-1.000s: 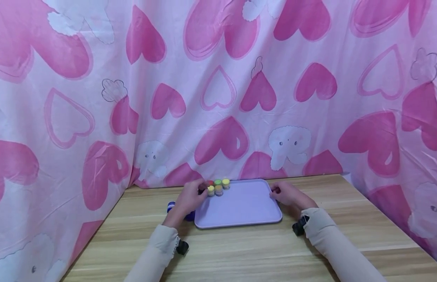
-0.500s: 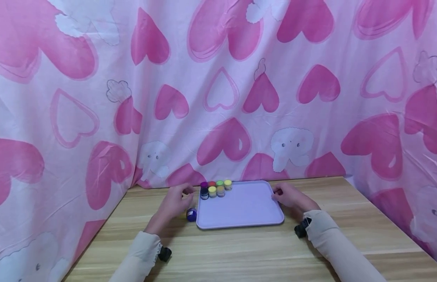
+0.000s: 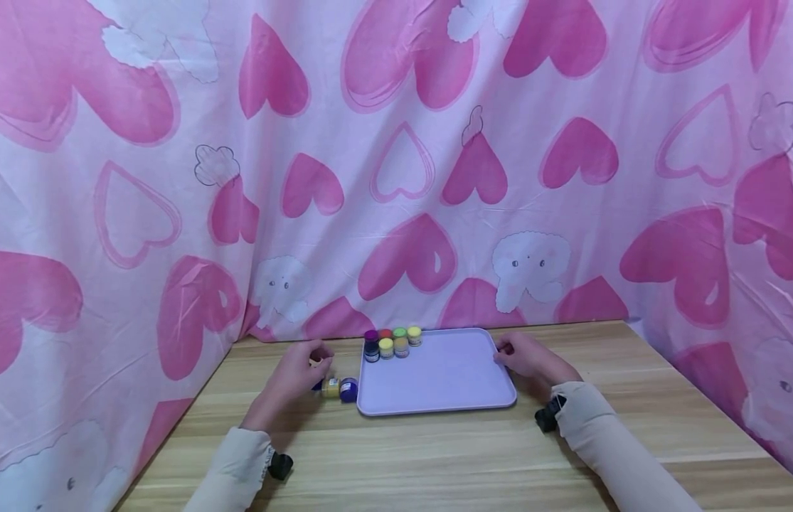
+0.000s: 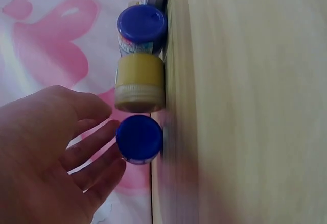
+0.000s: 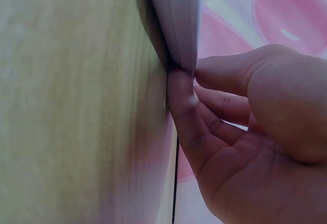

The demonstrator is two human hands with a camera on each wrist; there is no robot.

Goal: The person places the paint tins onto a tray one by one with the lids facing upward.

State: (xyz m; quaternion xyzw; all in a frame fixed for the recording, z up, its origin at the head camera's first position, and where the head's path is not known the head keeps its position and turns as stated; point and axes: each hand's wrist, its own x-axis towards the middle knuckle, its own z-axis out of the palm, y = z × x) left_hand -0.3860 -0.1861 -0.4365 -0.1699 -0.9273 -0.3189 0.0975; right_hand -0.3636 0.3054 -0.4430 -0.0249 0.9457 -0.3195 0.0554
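Head view: I see a person's two hands over a wood-grain table (image 3: 434, 459), with a pink heart-print cloth (image 3: 428, 163) behind. Just below the centre sits a lilac tray (image 3: 447, 373). Seven small jars are grouped in its upper left corner: along the back, a purple-topped jar (image 3: 370, 336), a red-topped jar (image 3: 385, 333), a green-topped jar (image 3: 399, 333) and a pale yellow jar (image 3: 414, 336); in front, a dark jar (image 3: 371, 351), a second yellow jar (image 3: 386, 348) and a tan jar (image 3: 401, 347). Left of the tray, on the table, are a violet-blue jar (image 3: 348, 390) just beside its edge, a mustard jar (image 3: 331, 388), and a dark blue jar (image 3: 317, 386) half hidden by the left hand (image 3: 297, 370). The right hand (image 3: 529, 355) is at the tray's right edge. Both arms wear pale sleeves (image 3: 616, 444).

Left wrist view, turned sideways so the table fills the right: those three jars run down the middle, violet-blue at top, mustard in the middle, dark blue lowest. From the lower left, the left hand's fingers are spread and loosely bent around the dark blue jar, thumb apart, not closed on anything; I cannot tell whether a fingertip touches it.

Right wrist view, also sideways: the right hand pinches the tray's rim at upper centre between thumb and bent fingers.
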